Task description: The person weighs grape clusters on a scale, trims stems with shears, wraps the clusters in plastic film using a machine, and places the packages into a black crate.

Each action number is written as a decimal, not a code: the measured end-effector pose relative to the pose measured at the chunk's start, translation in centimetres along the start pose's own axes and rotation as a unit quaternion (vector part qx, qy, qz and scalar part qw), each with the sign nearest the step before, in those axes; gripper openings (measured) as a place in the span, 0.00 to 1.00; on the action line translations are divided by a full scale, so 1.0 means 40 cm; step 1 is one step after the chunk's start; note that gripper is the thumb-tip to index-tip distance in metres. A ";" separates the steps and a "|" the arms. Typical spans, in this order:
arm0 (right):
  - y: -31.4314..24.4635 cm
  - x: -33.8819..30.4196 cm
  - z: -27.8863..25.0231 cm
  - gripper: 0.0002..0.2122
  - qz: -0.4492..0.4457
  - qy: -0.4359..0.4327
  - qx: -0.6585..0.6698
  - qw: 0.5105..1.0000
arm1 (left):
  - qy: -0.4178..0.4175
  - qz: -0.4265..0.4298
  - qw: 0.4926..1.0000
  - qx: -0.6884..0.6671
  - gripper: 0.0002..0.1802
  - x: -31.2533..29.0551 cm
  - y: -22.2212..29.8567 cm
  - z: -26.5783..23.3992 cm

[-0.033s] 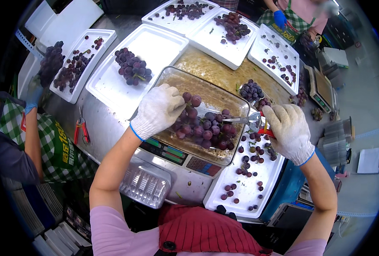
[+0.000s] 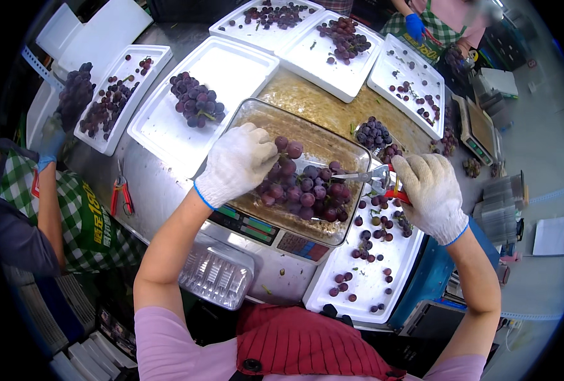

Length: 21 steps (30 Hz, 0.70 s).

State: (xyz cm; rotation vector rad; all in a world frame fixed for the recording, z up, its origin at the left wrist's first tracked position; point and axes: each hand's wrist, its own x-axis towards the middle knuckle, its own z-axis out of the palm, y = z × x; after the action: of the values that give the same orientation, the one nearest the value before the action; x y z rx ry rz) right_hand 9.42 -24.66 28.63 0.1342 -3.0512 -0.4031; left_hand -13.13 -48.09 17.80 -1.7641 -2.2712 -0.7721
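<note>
My left hand [image 2: 239,162], in a white knit glove, is closed at the upper left end of a bunch of purple grapes [image 2: 307,190]; its fingertips and the stem there are partly hidden. The bunch lies in or just over a clear plastic tray [image 2: 275,118] on a scale [image 2: 247,223]. In my gloved right hand [image 2: 429,197] is a pair of red-handled snips [image 2: 378,178], their blades pointing left and reaching the bunch's right edge. Below the snips, a white foam tray [image 2: 320,298] holds loose grapes.
More white foam trays [image 2: 231,60] with grapes stand across the table. Another red-handled pair of snips [image 2: 122,189] lies at left. Clear plastic boxes [image 2: 217,274] sit at the near edge. A co-worker's gloved hand [image 2: 52,136] is at left; another person's blue glove [image 2: 415,27] is at far right.
My left hand and the upper grapes have shifted very slightly to the right. The snips stay at the bunch's right edge.
</note>
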 end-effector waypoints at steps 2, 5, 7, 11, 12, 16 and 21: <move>0.003 -0.009 -0.004 0.24 0.004 0.013 0.003 1.000 | 0.005 0.032 0.999 0.013 0.06 0.015 0.014 -0.008; 0.007 -0.030 -0.008 0.26 0.015 0.023 0.013 1.000 | -0.015 0.046 0.997 0.058 0.08 0.022 0.028 -0.053; 0.005 -0.050 -0.002 0.27 0.038 0.016 0.022 0.999 | -0.006 0.049 0.997 0.067 0.08 0.010 0.049 -0.076; -0.021 -0.093 0.005 0.27 0.073 0.018 0.077 0.994 | -0.013 0.040 0.996 0.074 0.08 -0.016 0.092 -0.091; -0.031 -0.104 0.010 0.27 0.082 0.010 0.088 0.993 | -0.009 0.037 0.997 0.073 0.08 -0.020 0.095 -0.087; -0.069 -0.143 0.033 0.25 0.098 0.002 0.135 0.986 | -0.003 0.017 0.996 0.083 0.07 -0.028 0.104 -0.069; -0.101 -0.194 0.051 0.24 0.148 -0.006 0.177 0.973 | 0.071 -0.011 0.997 0.008 0.07 -0.035 0.116 -0.059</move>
State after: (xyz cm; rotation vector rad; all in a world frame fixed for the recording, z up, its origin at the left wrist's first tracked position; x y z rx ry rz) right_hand 17.31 -27.28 25.23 -0.3048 -3.0519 0.1593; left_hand -8.77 -49.66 20.61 -1.6231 -2.2022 -0.8514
